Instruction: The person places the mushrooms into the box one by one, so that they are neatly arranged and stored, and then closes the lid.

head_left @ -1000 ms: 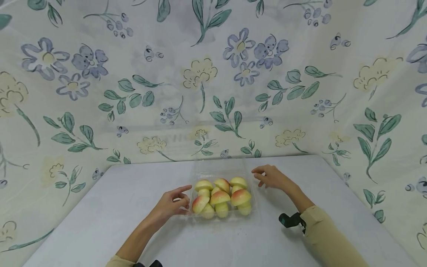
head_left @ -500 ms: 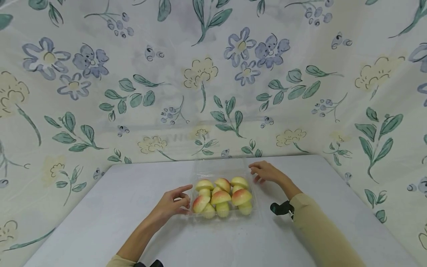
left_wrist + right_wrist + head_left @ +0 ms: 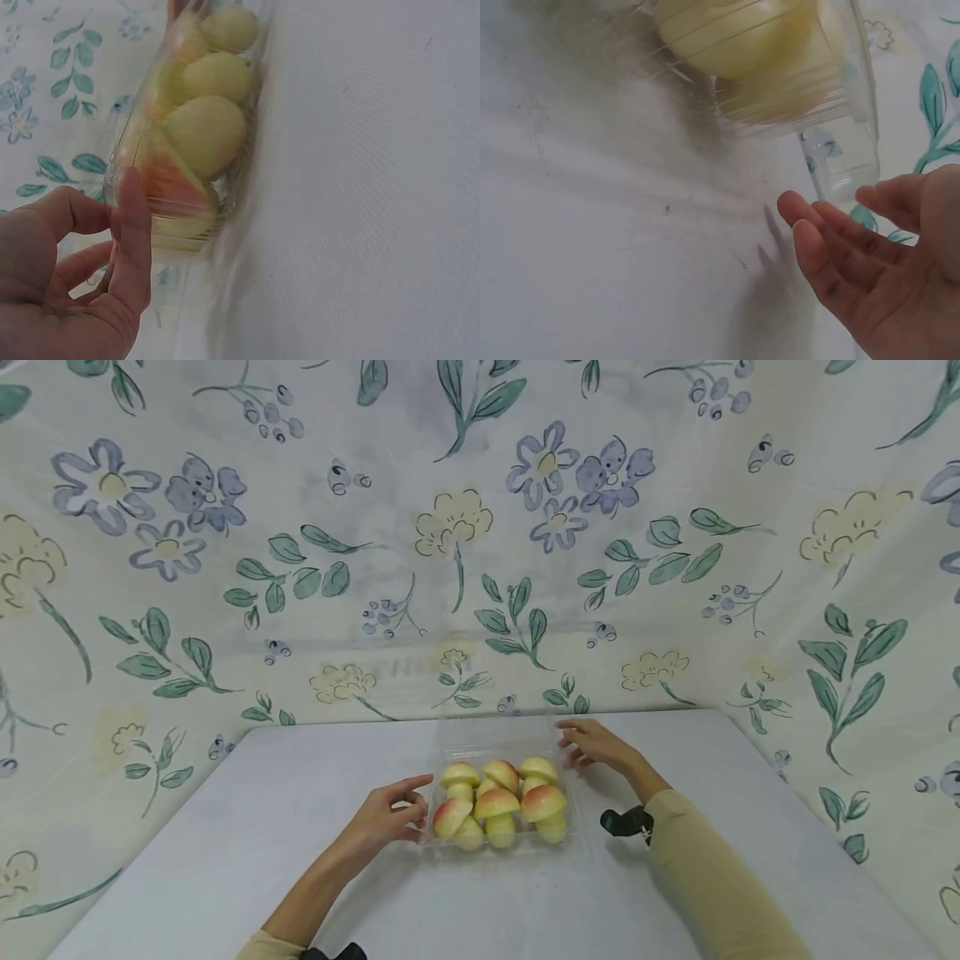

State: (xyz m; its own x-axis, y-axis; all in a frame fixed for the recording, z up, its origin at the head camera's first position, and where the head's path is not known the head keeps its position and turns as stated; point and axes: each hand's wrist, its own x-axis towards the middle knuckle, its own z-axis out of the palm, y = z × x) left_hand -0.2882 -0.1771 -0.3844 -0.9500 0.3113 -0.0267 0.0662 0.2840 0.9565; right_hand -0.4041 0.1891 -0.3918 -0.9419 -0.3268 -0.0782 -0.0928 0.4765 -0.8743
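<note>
A clear plastic clamshell box (image 3: pixel 501 841) stands on the white table with its lid (image 3: pixel 495 732) folded back behind it. Inside are several yellow-and-red mushroom-shaped pieces (image 3: pixel 496 804), in two rows. My left hand (image 3: pixel 386 814) pinches the box's left rim between thumb and fingers, which the left wrist view shows up close. To the right of the lid hovers my right hand (image 3: pixel 594 743), its fingers loosely bent with nothing in them. In the right wrist view, the fingertips (image 3: pixel 793 202) are close to the clear plastic; whether they touch it cannot be told.
The white table (image 3: pixel 262 802) extends on both sides of the box. Behind it hangs a floral cloth (image 3: pixel 390 610), also along the sides. A black wrist camera (image 3: pixel 626 822) sticks out beside the right sleeve, above the table.
My right hand has moved up and left, from beside the box toward the lid's right edge. The left hand and the box have stayed in place.
</note>
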